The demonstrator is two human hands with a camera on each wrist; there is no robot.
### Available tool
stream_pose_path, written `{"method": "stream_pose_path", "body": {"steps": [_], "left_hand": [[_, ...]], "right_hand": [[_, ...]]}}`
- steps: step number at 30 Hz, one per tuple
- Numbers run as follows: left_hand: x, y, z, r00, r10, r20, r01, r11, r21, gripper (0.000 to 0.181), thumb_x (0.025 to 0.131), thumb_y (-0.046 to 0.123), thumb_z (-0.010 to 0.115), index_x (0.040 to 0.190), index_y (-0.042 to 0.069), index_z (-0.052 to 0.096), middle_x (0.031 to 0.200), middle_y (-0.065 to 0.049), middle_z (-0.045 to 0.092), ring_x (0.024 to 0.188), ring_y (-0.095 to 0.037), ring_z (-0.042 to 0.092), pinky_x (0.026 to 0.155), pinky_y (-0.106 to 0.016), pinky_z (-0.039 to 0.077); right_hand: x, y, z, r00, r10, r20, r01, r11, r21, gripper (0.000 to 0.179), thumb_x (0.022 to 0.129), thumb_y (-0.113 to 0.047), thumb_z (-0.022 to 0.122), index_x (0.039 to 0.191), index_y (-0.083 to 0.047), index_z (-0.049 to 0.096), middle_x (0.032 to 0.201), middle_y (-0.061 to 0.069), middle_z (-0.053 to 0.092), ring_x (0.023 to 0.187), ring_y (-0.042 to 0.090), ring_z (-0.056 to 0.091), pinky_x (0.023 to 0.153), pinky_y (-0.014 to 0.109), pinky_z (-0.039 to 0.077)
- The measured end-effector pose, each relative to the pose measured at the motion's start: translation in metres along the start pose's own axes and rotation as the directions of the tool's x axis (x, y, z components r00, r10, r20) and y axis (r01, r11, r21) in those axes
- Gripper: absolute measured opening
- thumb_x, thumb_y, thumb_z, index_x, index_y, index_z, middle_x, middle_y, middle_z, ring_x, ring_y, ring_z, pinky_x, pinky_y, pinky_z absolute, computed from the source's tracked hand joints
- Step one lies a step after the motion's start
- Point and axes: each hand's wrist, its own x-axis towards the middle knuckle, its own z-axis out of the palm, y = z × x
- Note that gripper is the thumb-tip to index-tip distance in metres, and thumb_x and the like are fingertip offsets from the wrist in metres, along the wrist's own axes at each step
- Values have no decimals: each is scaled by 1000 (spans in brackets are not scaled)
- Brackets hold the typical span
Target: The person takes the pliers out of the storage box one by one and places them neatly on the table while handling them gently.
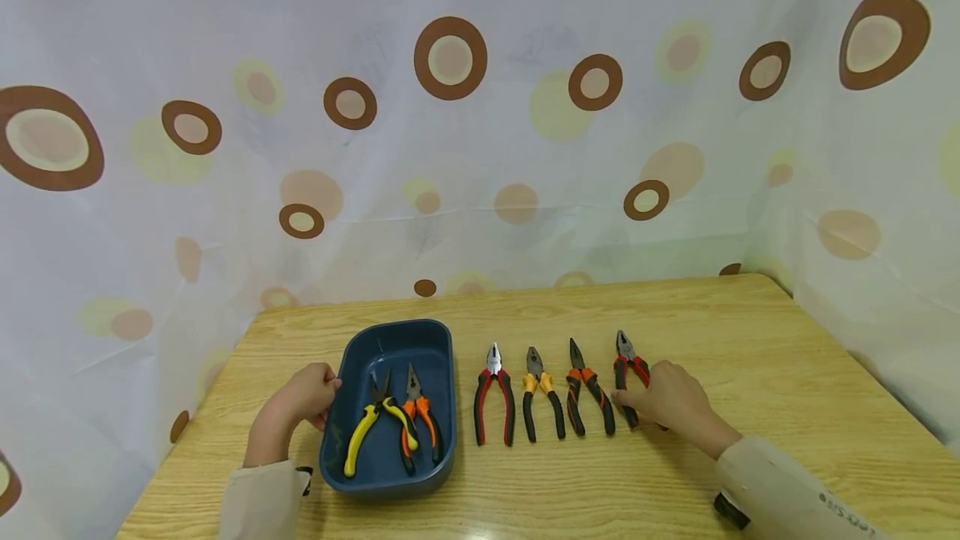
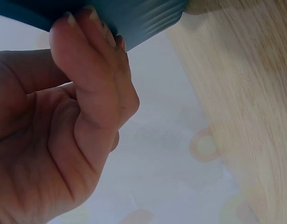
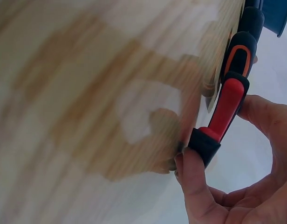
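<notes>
At the left wall of a dark blue tub, my left hand holds the rim; in the left wrist view its curled fingertips touch the outer wall. Inside the tub lie yellow-handled pliers and orange-and-black long-nose pliers. My right hand grips the rightmost pliers, red-and-black combination pliers, by the handles. The right wrist view shows thumb and fingers on either side of the red handle. Part of these handles is hidden behind the hand in the head view.
Left of the held pliers, a row on the wooden table has red-and-black combination pliers, yellow-and-black combination pliers and orange-and-black long-nose pliers. A patterned curtain hangs behind and beside the table.
</notes>
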Motion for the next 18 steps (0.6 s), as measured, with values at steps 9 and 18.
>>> {"method": "stream_pose_path", "body": {"steps": [9,18], "left_hand": [[0,0,0,1000,-2,1,2,1000,0,16,100,1,40,91,-8,50,71,-14,50,54,-20,54,51,-31,55],[0,-1,1,1000,-5,0,5,1000,1,16,101,2,40,92,-8,50,70,-13,49,54,-20,53,51,-31,54]], "right_hand": [[-1,-1,0,1000,0,8,1,999,-42,57,80,-41,75,47,-15,37,42,-8,25,38,5,23,38,17,17],[0,-1,0,999,30,37,-27,997,-66,53,81,-40,74,51,-14,39,45,-7,26,40,6,23,39,17,18]]}}
